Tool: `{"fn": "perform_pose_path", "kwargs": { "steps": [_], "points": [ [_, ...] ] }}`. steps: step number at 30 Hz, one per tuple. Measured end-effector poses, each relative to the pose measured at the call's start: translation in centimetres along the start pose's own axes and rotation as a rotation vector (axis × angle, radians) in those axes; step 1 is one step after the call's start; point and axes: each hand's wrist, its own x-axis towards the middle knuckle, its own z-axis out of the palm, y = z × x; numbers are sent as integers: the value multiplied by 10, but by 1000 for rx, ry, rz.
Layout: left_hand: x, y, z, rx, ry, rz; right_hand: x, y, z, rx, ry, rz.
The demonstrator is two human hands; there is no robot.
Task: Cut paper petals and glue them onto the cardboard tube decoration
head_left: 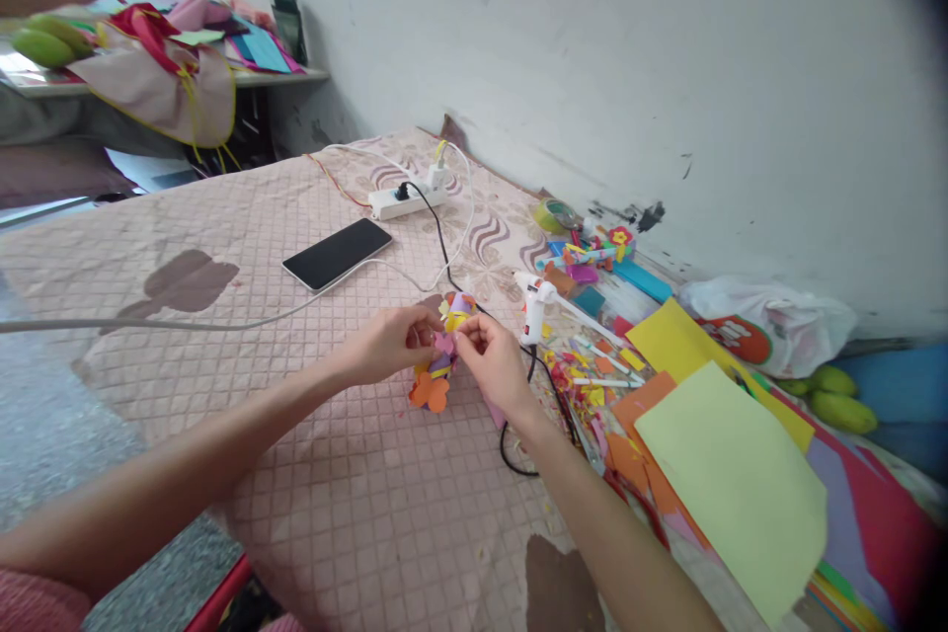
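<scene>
Between the pinching fingers of the left hand (404,341) and right hand (485,351) is a small decorated craft piece (441,365), low over the quilted tablecloth (333,484); whether the right fingertips grip a separate bit, I cannot tell. The step looks like fixing or adjusting a decoration near the pink shape (443,343), which calls for a steady left hold and light, exact right-hand pressure. Just beyond the right hand is a white glue gun (532,313), its black cord (502,444) looping near that wrist, a likely snag. Scraps (592,393) and a pale green sheet (733,484) crowd that side; farther off lie a phone (339,254) and power strip (400,203).
</scene>
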Motion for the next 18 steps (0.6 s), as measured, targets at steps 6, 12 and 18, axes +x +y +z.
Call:
{"fn": "perform_pose_path", "kwargs": {
  "steps": [6, 12, 18],
  "points": [
    [-1, 1, 0, -43, -11, 15, -2, -1, -3, 139, -52, -2],
    [-1, 1, 0, -50, -5, 21, -6, -2, -4, 133, -81, 14],
    [-1, 0, 2, -35, 13, 22, -7, 1, 0, 81, -59, -4]
  ]
}}
